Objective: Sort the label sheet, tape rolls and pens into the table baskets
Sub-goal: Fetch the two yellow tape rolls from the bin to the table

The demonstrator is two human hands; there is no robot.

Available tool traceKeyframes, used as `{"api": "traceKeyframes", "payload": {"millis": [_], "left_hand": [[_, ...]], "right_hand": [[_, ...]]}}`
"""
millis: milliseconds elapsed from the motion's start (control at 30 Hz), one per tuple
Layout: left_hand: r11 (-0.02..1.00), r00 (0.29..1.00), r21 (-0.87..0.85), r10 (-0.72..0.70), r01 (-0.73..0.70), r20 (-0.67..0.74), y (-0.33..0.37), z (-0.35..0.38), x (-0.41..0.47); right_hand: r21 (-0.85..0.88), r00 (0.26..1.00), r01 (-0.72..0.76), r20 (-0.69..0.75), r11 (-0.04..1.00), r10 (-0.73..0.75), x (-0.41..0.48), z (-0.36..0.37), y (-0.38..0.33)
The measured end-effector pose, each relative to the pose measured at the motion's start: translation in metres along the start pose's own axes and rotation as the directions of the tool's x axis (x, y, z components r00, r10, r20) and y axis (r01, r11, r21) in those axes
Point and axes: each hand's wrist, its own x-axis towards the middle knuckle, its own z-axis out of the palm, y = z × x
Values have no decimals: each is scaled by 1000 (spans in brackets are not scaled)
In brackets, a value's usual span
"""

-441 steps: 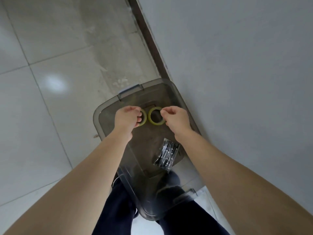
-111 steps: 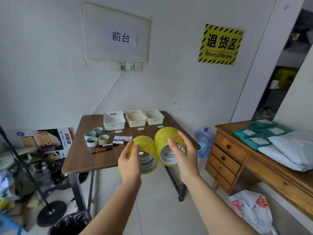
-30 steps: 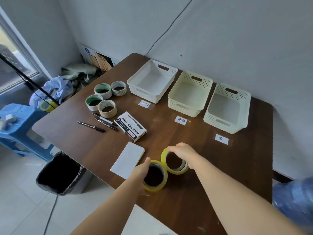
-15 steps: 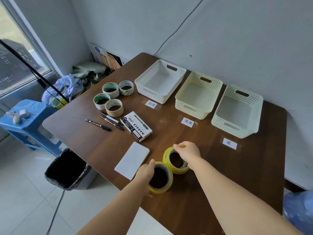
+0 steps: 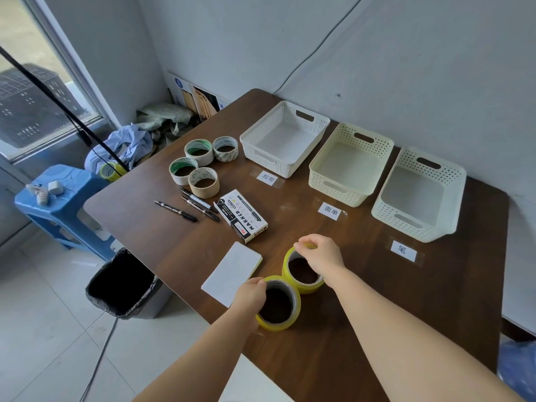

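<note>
**Though the sorting has barely begun, our grip is set**

As far as we can judge, no item has reached its place. The left basket (image 5: 271,165), the middle basket (image 5: 333,188) and the right basket (image 5: 406,224) stand in a row along the far side of the table (image 5: 391,309), and nothing shows inside any of them. A paper tag lies on the wood in front of each. Left of the baskets, four smaller rolls (image 5: 200,166) sit in a cluster. Just nearer than those lie the pens (image 5: 200,205), with a marker box (image 5: 240,216) on their right. The label sheet (image 5: 232,272) lies flat towards the near edge. All of it is left to sort.

Our left hand (image 5: 251,297) curls its fingers over the left rim of the near yellow roll (image 5: 278,324), holding it from the side. Our right hand (image 5: 322,253) pinches the far rim of the far yellow roll (image 5: 287,265) from above. Both rolls stand with their cores open upwards, touching each other, just right of the label sheet. They appear to rest on the table, though from this angle we cannot rule out that the far one is tipped slightly.

Both rolls are well apart from the left basket, which we take to be the one for tape. Reaching it means a carry across the table to the far left.
</note>
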Motion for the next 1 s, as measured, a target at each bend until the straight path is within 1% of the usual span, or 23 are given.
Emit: {"api": "traceKeyframes", "payload": {"millis": [100, 167, 300, 467, 633, 733, 867, 1000], "left_hand": [[999, 1000, 38, 23, -23, 7, 0, 0, -1], [998, 1000, 56, 14, -15, 16, 1, 0, -2], [998, 1000, 70, 3, -5, 23, 4, -1, -6], [983, 994, 148, 109, -112, 29, 10, -1, -7], [965, 977, 156, 212, -212, 18, 21, -2, -21], [955, 960, 116, 278, -274, -28, 26, -7, -30], [936, 932, -5, 351, -353, -92, 27, -22, -42], [914, 913, -118, 364, -388, -182, 28, -50, -53]], "right_hand": [[36, 1000, 22, -12, 999, -22, 2, 3, 0], [46, 1000, 16, -19, 999, -15, 1, 5, 0], [8, 999, 15, -51, 1000, -15, -1, 4, -1], [-74, 992, 77, -92, 994, -84, -9, 0, -9], [-98, 980, 164, -95, 982, -173, -20, -6, -16], [-95, 974, 205, -82, 974, -212, -28, -10, -22], [-48, 963, 264, -38, 963, -266, -41, -11, -37], [5, 948, 320, -1, 948, -320, -57, -2, -61]]}}
